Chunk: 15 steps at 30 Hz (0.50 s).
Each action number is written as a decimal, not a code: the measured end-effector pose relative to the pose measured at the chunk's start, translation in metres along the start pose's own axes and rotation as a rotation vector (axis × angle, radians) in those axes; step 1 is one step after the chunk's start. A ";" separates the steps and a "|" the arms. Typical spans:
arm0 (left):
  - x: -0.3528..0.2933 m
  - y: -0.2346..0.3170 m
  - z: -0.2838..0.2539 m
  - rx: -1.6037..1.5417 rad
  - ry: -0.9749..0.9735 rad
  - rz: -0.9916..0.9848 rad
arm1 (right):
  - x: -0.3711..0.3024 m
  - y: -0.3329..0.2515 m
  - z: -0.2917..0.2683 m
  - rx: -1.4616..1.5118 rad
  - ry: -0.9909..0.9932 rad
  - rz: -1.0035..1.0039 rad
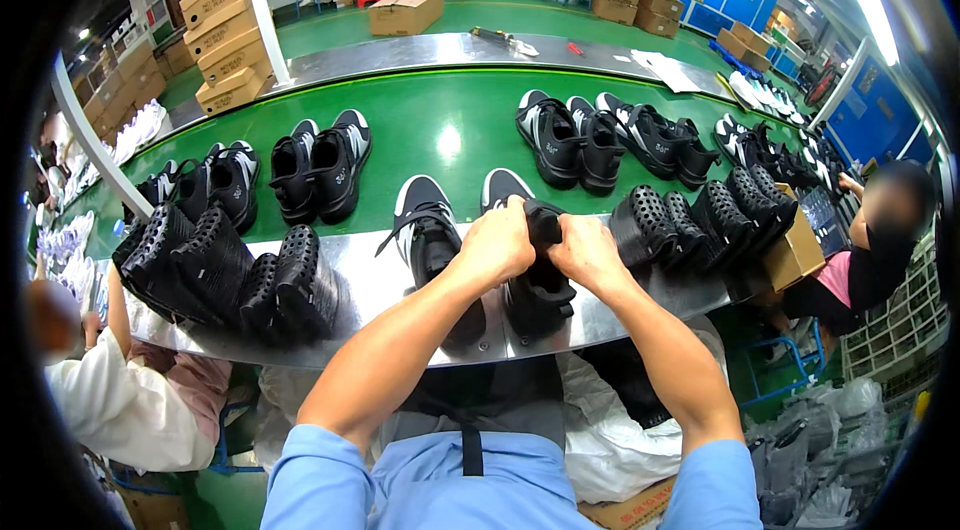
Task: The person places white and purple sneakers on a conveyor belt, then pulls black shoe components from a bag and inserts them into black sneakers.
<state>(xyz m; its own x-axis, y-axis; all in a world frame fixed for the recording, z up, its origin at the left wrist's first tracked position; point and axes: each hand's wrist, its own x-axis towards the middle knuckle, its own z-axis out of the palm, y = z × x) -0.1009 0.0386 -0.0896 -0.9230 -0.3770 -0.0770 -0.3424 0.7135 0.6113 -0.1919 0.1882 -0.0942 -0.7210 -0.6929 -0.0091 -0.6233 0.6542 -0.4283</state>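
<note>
Right now both hands grip one black sneaker (538, 280) on the steel worktop (380, 295): the left hand (497, 242) and right hand (585, 248) clench its collar, apparently to steady it. Just left lies its mate (432, 240); beyond, finished pairs (320, 165) ride the green conveyor belt (440, 125).

A: so both hands on one shoe? B: yep, left hand (497, 242) and right hand (587, 250) grip the tongue of a black sneaker (535, 280) on the metal ledge (370, 300). Its mate (430, 235) sits just left. More pairs (320, 165) on the green belt (440, 120), perforated black inserts (215, 270) stacked either side.
</note>
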 end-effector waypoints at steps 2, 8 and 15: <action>-0.023 -0.001 -0.002 0.172 0.131 0.160 | 0.000 -0.002 0.006 -0.102 0.058 -0.033; -0.165 -0.021 -0.039 0.297 0.506 0.148 | -0.007 -0.015 0.006 -0.109 0.098 -0.061; -0.140 -0.051 -0.027 -0.077 0.239 0.197 | -0.001 -0.037 -0.009 -0.023 -0.040 -0.091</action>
<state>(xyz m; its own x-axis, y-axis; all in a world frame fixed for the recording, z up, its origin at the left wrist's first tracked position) 0.0511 0.0388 -0.0885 -0.8997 -0.3707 0.2304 -0.1387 0.7433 0.6544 -0.1706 0.1673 -0.0697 -0.6485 -0.7612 -0.0073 -0.6930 0.5944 -0.4080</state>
